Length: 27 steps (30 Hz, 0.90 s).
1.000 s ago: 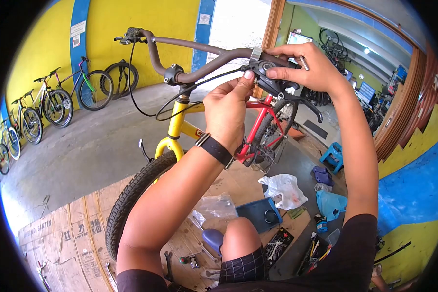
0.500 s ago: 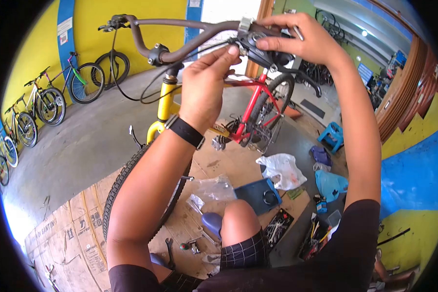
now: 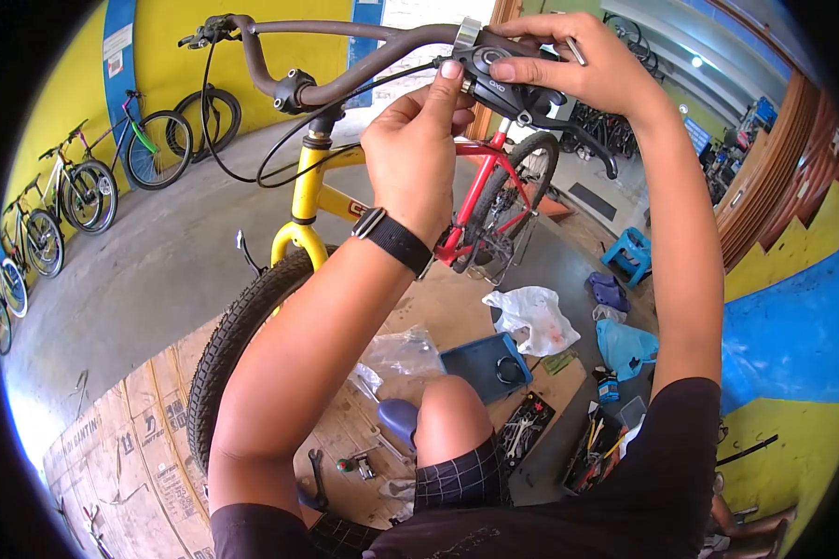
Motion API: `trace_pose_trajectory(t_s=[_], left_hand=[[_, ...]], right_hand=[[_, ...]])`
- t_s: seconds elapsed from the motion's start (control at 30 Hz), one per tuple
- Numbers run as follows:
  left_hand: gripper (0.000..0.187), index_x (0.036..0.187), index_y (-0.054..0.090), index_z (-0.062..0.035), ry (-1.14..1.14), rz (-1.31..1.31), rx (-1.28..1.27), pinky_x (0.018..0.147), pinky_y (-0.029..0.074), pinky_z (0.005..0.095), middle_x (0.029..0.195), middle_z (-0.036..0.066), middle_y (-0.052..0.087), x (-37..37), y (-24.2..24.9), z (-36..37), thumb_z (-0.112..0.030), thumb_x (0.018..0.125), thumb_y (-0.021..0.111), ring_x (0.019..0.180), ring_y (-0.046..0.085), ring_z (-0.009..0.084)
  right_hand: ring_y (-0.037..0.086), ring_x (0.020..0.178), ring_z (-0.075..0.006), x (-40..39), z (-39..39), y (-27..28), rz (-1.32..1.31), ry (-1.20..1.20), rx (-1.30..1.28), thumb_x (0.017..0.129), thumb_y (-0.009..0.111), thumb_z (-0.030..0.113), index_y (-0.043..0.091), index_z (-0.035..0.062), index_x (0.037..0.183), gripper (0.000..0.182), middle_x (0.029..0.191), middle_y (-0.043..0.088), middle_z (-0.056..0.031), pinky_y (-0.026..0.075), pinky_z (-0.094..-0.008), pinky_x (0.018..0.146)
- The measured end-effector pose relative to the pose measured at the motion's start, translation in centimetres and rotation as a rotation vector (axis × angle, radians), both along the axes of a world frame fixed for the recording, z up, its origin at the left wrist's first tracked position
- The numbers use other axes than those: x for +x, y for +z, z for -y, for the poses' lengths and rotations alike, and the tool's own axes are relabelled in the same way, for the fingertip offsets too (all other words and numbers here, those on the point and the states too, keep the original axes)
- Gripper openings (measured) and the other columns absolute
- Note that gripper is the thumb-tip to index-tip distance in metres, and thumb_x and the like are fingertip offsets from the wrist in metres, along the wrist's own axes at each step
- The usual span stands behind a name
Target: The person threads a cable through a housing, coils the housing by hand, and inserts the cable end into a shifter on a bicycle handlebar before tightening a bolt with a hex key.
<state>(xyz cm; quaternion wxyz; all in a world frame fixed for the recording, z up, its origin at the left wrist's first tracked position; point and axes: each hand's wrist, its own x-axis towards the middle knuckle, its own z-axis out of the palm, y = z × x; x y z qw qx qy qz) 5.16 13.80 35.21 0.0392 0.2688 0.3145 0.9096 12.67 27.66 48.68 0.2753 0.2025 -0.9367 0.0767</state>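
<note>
The brown handlebar (image 3: 345, 84) of a yellow and red bicycle (image 3: 309, 191) runs across the upper view. On its right end sits a black brake and shift lever unit (image 3: 500, 86), its lever blade pointing down to the right. My right hand (image 3: 592, 79) grips this unit, thumb on its front face. A short silver metal rod (image 3: 576, 51) sticks out between my right fingers. My left hand (image 3: 410, 140) is closed in a pinch, thumb and fingers at the spot where the black cable (image 3: 382, 82) enters the unit. The exact small part pinched is partly hidden.
Flattened cardboard (image 3: 144, 456) lies under the front wheel (image 3: 238, 340). Near my knee are a blue tray (image 3: 480, 377), a wrench (image 3: 318, 477), plastic bags (image 3: 533, 320) and a black tool tray (image 3: 526, 429). Several bicycles lean along the yellow wall (image 3: 51, 112); a blue stool (image 3: 629, 253) stands right.
My left hand has shifted slightly right and its wrist has turned. The thumb has moved up along the cable entry. The handlebar sits slightly higher in view. My right hand stays on the lever unit.
</note>
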Motion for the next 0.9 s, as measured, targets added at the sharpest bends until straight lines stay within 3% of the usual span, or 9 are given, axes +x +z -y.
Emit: trace_pose_trajectory(t_s=[0.13, 0.3, 0.47, 0.5, 0.67, 0.8, 0.9], left_hand=[[0.024, 0.104, 0.065, 0.0002, -0.261, -0.032, 0.272, 0.081, 0.050, 0.0276, 0.092, 0.005, 0.066, 0.1, -0.7, 0.2, -0.020, 0.094, 0.070, 0.080, 0.060, 0.0125], [0.021, 0.103, 0.065, 0.0001, -0.131, 0.024, 0.096, 0.078, 0.050, 0.0260, 0.093, 0.004, 0.067, -0.1, -0.4, 0.4, -0.017, 0.092, 0.072, 0.079, 0.060, 0.0116], [0.024, 0.102, 0.065, -0.0025, -0.225, 0.073, 0.067, 0.078, 0.050, 0.0269, 0.093, 0.002, 0.066, -0.3, 0.2, 0.9, -0.021, 0.090, 0.074, 0.080, 0.059, 0.0106], [0.023, 0.102, 0.066, -0.0029, -0.246, 0.078, 0.072, 0.079, 0.049, 0.0275, 0.094, 0.002, 0.066, -0.1, 0.2, 1.0, -0.021, 0.091, 0.074, 0.081, 0.059, 0.0108], [0.022, 0.102, 0.067, -0.0028, -0.319, 0.028, 0.205, 0.081, 0.049, 0.0300, 0.096, 0.003, 0.067, -0.6, -0.4, 1.0, -0.021, 0.092, 0.071, 0.084, 0.060, 0.0128], [0.025, 0.101, 0.067, -0.0005, -0.216, 0.053, 0.084, 0.079, 0.050, 0.0299, 0.092, 0.004, 0.068, -0.4, -0.1, 1.1, -0.023, 0.091, 0.073, 0.081, 0.061, 0.0134], [0.029, 0.100, 0.066, 0.0010, -0.184, 0.088, 0.047, 0.075, 0.051, 0.0288, 0.090, 0.005, 0.068, -0.3, 0.2, 1.0, -0.025, 0.090, 0.075, 0.080, 0.061, 0.0134]], right_hand=[[0.061, 0.083, -0.0112, 0.5, 0.0, 0.1, -0.050, -0.034, 0.056, 0.081, 0.081, 0.032, 0.069, -0.0005, 0.118, 0.051, 0.090, 0.070, -0.0061, 0.047, -0.0269, 0.074], [0.061, 0.086, -0.0116, 0.6, 0.4, 0.3, -0.007, -0.048, 0.025, 0.082, 0.080, 0.030, 0.069, -0.0005, 0.119, 0.049, 0.093, 0.069, -0.0066, 0.047, -0.0265, 0.076], [0.061, 0.093, -0.0125, -0.3, -0.9, 0.4, -0.042, -0.107, 0.110, 0.082, 0.080, 0.028, 0.067, -0.0036, 0.119, 0.051, 0.097, 0.069, -0.0073, 0.046, -0.0273, 0.083], [0.067, 0.084, -0.0192, -0.8, -1.2, 0.1, -0.113, -0.035, 0.045, 0.074, 0.083, 0.050, 0.074, 0.0051, 0.111, 0.059, 0.087, 0.071, -0.0105, 0.050, -0.0306, 0.079], [0.068, 0.089, -0.0197, -0.6, -1.2, 0.1, -0.104, -0.048, 0.045, 0.074, 0.082, 0.049, 0.073, 0.0055, 0.114, 0.060, 0.090, 0.072, -0.0115, 0.050, -0.0312, 0.082], [0.069, 0.090, -0.0195, -0.3, -0.8, 0.2, -0.049, -0.058, -0.002, 0.074, 0.082, 0.049, 0.073, 0.0053, 0.114, 0.060, 0.093, 0.073, -0.0125, 0.050, -0.0319, 0.084], [0.061, 0.090, -0.0109, 0.2, 0.1, 0.4, 0.005, -0.091, 0.019, 0.081, 0.081, 0.027, 0.066, -0.0046, 0.120, 0.052, 0.101, 0.070, -0.0074, 0.048, -0.0257, 0.082]])
